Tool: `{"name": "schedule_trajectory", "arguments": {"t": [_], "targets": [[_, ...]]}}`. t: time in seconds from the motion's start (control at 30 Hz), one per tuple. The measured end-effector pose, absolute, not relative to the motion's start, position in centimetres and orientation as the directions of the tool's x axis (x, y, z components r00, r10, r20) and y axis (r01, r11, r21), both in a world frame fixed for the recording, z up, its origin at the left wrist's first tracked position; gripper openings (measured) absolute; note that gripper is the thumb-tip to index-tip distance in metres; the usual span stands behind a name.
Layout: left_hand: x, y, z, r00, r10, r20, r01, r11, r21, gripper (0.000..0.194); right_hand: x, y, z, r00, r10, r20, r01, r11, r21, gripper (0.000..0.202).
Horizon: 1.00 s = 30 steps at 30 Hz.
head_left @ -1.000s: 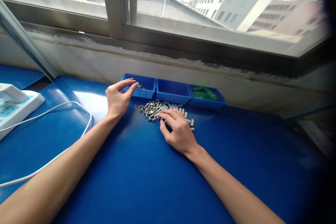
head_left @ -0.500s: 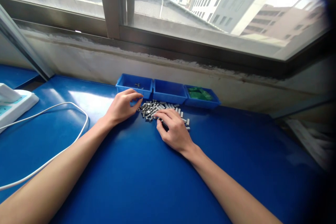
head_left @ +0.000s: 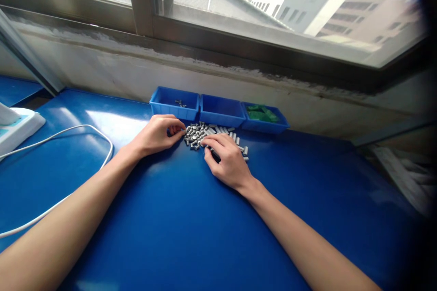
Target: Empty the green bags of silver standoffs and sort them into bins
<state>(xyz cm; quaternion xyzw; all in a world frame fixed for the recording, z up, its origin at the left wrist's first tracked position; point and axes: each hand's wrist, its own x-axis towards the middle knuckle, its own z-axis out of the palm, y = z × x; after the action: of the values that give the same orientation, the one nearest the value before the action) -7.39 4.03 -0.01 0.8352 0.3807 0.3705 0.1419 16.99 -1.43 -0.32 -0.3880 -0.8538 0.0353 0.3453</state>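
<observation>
A pile of small metal screws (head_left: pixel 194 135) lies on the blue table, with silver metal cylinders (head_left: pixel 235 137) at its right side. At the pile's left edge, my left hand (head_left: pixel 160 134) has its thumb and forefinger pinched together; whatever is between them is too small to make out. My right hand (head_left: pixel 227 159) rests over the front right of the pile, fingers curved and thumb apart, with no held piece visible. Its fingers hide some of the metal parts.
Behind the pile stand three joined blue bins: the left bin (head_left: pixel 159 108) with a few screws, the middle bin (head_left: pixel 221 118), and the right bin (head_left: pixel 266 126) with green pieces. A white cable (head_left: pixel 99 129) and power strip (head_left: pixel 25 125) are at left.
The view has tilted down slightly. My left hand's fingers have closed into a pinch at the pile's edge. My right hand has barely moved.
</observation>
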Motion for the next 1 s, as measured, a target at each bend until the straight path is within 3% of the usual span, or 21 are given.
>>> {"name": "schedule_trajectory", "arguments": {"t": [0.2, 0.3, 0.4, 0.53, 0.67, 0.8, 1.0], "targets": [[-7.7, 4.0, 0.4, 0.492, 0.735, 0.466, 0.542, -0.678, 0.497, 0.011, 17.0, -1.4, -0.4, -0.46, 0.69, 0.559, 0.634, 0.696, -0.337, 0.019], [-7.7, 3.9, 0.4, 0.454, 0.757, 0.47, 0.527, -0.653, 0.545, 0.013, 17.0, -1.4, -0.4, -0.464, 0.69, 0.555, 0.63, 0.698, -0.34, 0.02], [-7.0, 3.7, 0.6, 0.34, 0.821, 0.458, 0.43, -0.569, 0.701, 0.019, 17.0, -1.4, -0.4, -0.462, 0.688, 0.56, 0.631, 0.699, -0.337, 0.02], [-5.6, 3.2, 1.2, 0.165, 0.954, 0.249, 0.045, -0.26, 0.965, 0.029, 17.0, -1.4, -0.4, -0.466, 0.687, 0.557, 0.632, 0.699, -0.334, 0.019], [-4.7, 2.8, 1.6, 0.205, 0.968, 0.146, -0.268, -0.088, 0.959, 0.031, 17.0, -1.4, -0.3, -0.472, 0.685, 0.555, 0.63, 0.703, -0.331, 0.019], [-4.5, 3.1, 1.6, 0.143, 0.987, 0.072, -0.349, -0.018, 0.937, 0.032, 17.0, -1.4, -0.4, -0.47, 0.684, 0.557, 0.628, 0.703, -0.334, 0.02], [-5.2, 4.3, 1.4, -0.035, 0.993, 0.116, -0.43, -0.12, 0.895, 0.037, 17.1, -1.3, -0.5, -0.471, 0.687, 0.553, 0.628, 0.701, -0.337, 0.021]]}}
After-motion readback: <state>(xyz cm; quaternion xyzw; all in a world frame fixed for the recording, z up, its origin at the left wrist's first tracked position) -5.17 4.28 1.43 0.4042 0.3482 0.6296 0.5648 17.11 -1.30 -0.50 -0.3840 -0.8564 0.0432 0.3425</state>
